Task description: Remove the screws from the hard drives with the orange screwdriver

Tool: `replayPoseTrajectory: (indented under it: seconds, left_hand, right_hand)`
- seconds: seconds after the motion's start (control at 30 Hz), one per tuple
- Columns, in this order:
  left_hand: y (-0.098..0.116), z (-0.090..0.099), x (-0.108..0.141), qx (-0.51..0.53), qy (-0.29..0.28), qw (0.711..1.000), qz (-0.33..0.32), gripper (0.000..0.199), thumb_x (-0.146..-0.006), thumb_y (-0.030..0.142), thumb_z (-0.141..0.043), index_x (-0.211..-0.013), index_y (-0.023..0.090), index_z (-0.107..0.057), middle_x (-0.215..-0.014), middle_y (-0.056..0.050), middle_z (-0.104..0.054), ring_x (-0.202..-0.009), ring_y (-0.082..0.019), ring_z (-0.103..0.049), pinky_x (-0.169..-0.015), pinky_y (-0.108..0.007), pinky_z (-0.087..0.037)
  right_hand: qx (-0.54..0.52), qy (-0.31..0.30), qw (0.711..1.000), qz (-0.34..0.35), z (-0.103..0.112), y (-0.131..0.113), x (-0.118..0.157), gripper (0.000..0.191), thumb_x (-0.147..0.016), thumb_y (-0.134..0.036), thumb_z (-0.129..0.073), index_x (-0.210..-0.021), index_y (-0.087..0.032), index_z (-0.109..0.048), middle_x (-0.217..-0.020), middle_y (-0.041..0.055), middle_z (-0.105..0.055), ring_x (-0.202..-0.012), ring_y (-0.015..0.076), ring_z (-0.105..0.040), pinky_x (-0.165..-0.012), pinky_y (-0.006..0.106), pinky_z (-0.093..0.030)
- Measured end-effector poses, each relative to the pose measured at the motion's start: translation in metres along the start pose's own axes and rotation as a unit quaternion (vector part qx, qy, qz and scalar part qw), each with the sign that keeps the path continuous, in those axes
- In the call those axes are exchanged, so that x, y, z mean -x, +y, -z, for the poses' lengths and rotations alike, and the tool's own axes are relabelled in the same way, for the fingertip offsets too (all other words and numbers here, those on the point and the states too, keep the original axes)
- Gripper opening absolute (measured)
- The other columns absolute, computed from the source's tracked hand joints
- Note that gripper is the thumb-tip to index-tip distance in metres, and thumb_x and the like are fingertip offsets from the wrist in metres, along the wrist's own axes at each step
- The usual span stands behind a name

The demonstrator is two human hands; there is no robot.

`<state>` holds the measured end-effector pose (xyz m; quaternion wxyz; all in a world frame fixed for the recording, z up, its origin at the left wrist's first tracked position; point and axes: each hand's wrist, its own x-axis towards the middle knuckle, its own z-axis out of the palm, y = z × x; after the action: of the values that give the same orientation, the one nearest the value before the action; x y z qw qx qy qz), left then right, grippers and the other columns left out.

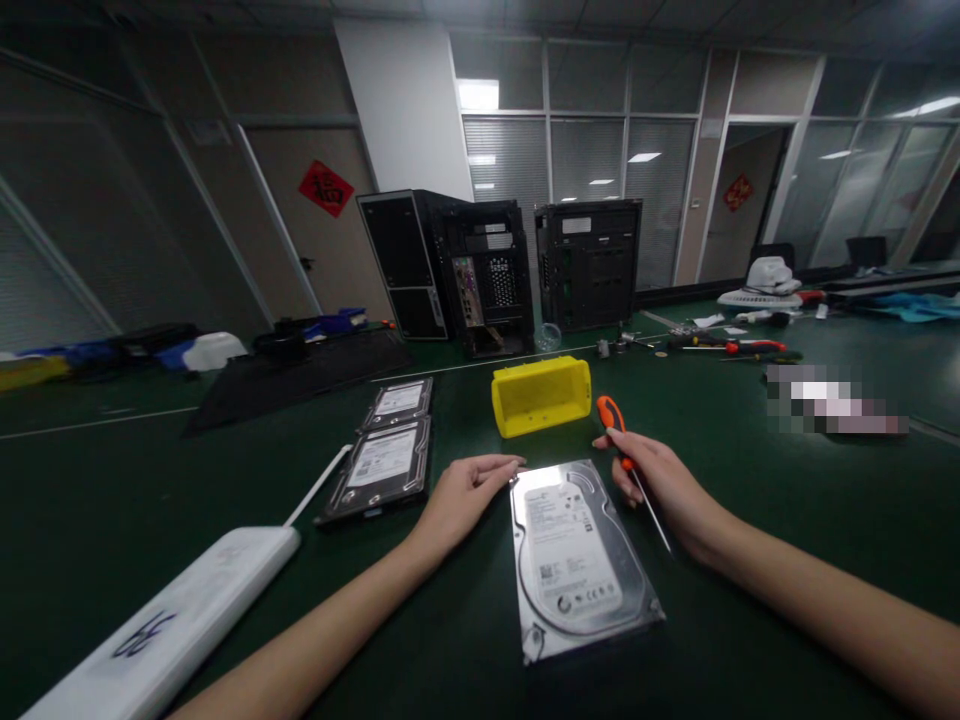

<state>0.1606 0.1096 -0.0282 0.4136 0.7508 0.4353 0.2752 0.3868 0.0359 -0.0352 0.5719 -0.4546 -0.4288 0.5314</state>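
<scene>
A silver hard drive (pixel 574 560) with a white label lies face up on the green table, close in front of me. My left hand (pixel 469 495) is at its upper left corner, fingers together and fingertips touching that corner; whether something small is pinched there is too small to tell. To the right of the drive, my right hand (pixel 660 485) holds a screwdriver (pixel 611 412) by its orange and black handle, the metal shaft pointing down toward me. Beyond the drive stands a yellow plastic bin (pixel 541 397) on its side.
Two more hard drives (pixel 384 462) lie left of my left hand. A white power strip (pixel 180 610) is at the lower left. Black computer cases (pixel 491 275) stand at the back. Pliers and other tools (pixel 735 346) lie at the back right, near a white helmet (pixel 769 278).
</scene>
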Motion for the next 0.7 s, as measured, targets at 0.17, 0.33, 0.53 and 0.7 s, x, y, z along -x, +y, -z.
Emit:
replayPoseTrajectory:
  seconds: [0.17,0.33,0.53,0.7]
  left_hand:
    - [-0.0016,0.0,0.0004,0.01,0.0,1.0,0.007,0.038,-0.083,0.041,-0.052,-0.109,0.016,-0.064,-0.104,-0.006,-0.069,-0.099,-0.022,-0.062,-0.086,-0.03,-0.045]
    - [-0.0037,0.0003,0.0003,0.018,-0.01,1.0,0.003,0.036,-0.082,0.038,-0.055,-0.108,0.017,-0.064,-0.105,-0.006,-0.069,-0.098,-0.022,-0.063,-0.085,-0.029,-0.046]
    - [-0.0029,-0.0001,0.0004,0.007,0.005,1.0,0.01,0.038,-0.082,0.042,-0.054,-0.107,0.017,-0.065,-0.102,-0.006,-0.07,-0.097,-0.023,-0.063,-0.084,-0.03,-0.046]
    - [-0.0016,0.0003,0.0001,0.016,-0.004,1.0,0.005,0.035,-0.081,0.038,-0.056,-0.107,0.017,-0.065,-0.103,-0.006,-0.069,-0.097,-0.022,-0.063,-0.083,-0.029,-0.046]
  right_hand:
    - [-0.007,-0.002,1.0,0.002,-0.0002,-0.0011,0.001,0.033,-0.085,-0.044,-0.045,-0.093,-0.013,-0.054,-0.044,-0.008,-0.041,-0.039,0.0058,-0.033,-0.043,0.02,-0.027]
    - [-0.008,-0.003,1.0,0.004,0.0001,-0.0013,0.0019,0.035,-0.086,-0.043,-0.045,-0.098,-0.012,-0.054,-0.044,-0.008,-0.041,-0.039,0.0059,-0.033,-0.043,0.02,-0.027]
    - [-0.008,-0.007,1.0,0.005,0.0007,0.0,0.0014,0.035,-0.086,-0.043,-0.045,-0.099,-0.011,-0.054,-0.045,-0.0078,-0.041,-0.039,0.006,-0.034,-0.042,0.02,-0.028]
    - [-0.011,-0.006,1.0,0.004,0.0005,0.0001,0.0012,0.036,-0.085,-0.043,-0.045,-0.1,-0.011,-0.055,-0.044,-0.0077,-0.041,-0.039,0.0058,-0.034,-0.042,0.019,-0.029]
